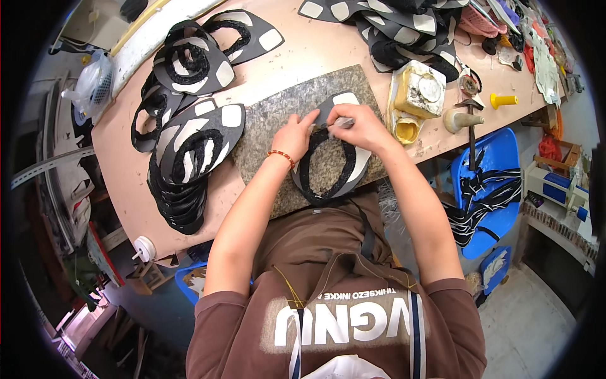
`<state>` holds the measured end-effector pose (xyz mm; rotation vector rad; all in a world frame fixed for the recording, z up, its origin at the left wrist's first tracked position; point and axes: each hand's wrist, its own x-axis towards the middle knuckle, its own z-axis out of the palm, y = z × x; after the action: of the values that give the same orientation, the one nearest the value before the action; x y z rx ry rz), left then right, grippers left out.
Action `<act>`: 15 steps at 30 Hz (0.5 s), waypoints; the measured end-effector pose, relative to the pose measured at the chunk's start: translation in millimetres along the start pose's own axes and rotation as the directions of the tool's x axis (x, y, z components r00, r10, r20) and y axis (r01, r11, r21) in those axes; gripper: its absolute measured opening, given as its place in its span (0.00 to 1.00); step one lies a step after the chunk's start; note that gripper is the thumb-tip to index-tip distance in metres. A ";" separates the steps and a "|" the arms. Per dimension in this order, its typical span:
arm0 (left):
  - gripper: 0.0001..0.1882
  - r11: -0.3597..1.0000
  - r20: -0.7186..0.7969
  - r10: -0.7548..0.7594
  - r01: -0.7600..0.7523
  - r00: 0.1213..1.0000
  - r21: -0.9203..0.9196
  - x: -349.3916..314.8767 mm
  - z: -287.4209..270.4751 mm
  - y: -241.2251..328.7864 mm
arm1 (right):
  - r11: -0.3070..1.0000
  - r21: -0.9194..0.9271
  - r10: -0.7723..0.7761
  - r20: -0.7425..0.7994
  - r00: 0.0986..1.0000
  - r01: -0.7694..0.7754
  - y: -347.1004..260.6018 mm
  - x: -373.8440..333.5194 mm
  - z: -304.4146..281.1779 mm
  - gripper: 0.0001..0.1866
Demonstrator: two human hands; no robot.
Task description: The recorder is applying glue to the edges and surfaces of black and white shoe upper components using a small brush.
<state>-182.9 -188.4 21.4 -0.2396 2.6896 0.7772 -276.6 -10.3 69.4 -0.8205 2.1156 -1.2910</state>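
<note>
You have the shoe piece [351, 158] in the middle of the frame. It lies flat on a speckled gray board [271, 110], maybe so the tabletop [265, 69] under it does not get marked. The lower end of the piece points at your lap, likely so you can reach all of it without stretching.

Your left hand [292, 136] is on the upper left side of the piece, with the fingers bent and one finger reaching along it. This looks like a way to stop it from sliding. I cannot tell if those fingers pinch the edge or just press down. Your right hand [361, 128] is closed around a small pale thing [344, 122], held by the fingertips, perhaps so you can steer it well. Your hand hides most of it, so I cannot say what it is.

The white tub [418, 88] and the yellow cup [406, 132] sit just past your right hand, maybe to be easy to reach.

Now count. You have two hands, one board, and one shoe piece on the board. There is one tub, one cup, one hammer [470, 126] and one yellow peg [504, 100] at the upper right, and one blue seat [485, 232] with black and white straps [489, 189] on it.

There are two heaps of more pieces: the left heap [183, 123] at the upper left, with at least four holes showing, and the right heap [404, 31] at the top. They overlap too much to count each piece.
</note>
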 end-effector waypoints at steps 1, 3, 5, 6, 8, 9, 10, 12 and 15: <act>0.28 0.998 -0.002 0.009 -0.009 1.000 0.058 1.4 6.5 -2.4 | 0.996 -0.084 -0.023 0.007 1.000 0.023 1.5 -0.5 -2.8 0.06; 0.29 0.997 0.023 -0.017 0.016 1.000 0.073 2.4 8.6 0.5 | 0.985 -0.171 -0.039 -0.046 0.998 0.031 13.3 -18.5 -13.5 0.07; 0.30 0.995 0.042 -0.046 0.042 0.998 0.088 1.3 8.9 0.9 | 0.968 -0.249 -0.061 -0.100 0.993 0.034 20.4 -50.4 -13.1 0.07; 0.31 0.996 0.048 -0.057 0.054 0.997 0.075 1.1 9.6 1.8 | 0.969 -0.244 -0.056 -0.106 0.993 0.029 20.1 -73.8 -5.0 0.07; 0.32 0.996 0.054 -0.064 0.060 0.996 0.061 1.3 11.2 3.0 | 0.966 -0.256 -0.065 -0.068 0.996 0.046 16.3 -115.6 20.3 0.07; 0.32 0.998 0.054 -0.052 0.049 0.997 0.046 1.9 13.1 1.4 | 0.972 -0.233 -0.036 -0.070 0.997 0.019 10.5 -133.6 34.5 0.07; 0.32 0.999 0.053 -0.042 0.040 0.998 0.031 2.1 13.1 0.2 | 0.978 -0.209 -0.009 -0.070 0.997 -0.006 4.2 -145.0 46.7 0.07; 0.32 0.998 0.061 -0.045 0.043 0.997 0.038 2.2 12.8 0.2 | 0.992 -0.122 0.030 -0.123 0.992 -0.045 -1.8 -152.3 59.0 0.07; 0.31 0.999 0.061 -0.034 0.032 0.998 0.041 2.7 13.1 -2.0 | 0.987 0.084 0.153 -0.295 0.943 -0.134 -1.6 -138.6 44.8 0.06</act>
<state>-181.5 -183.2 9.0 -0.2461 2.6339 0.7088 -150.9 63.2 69.4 -0.4547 2.3043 -1.4714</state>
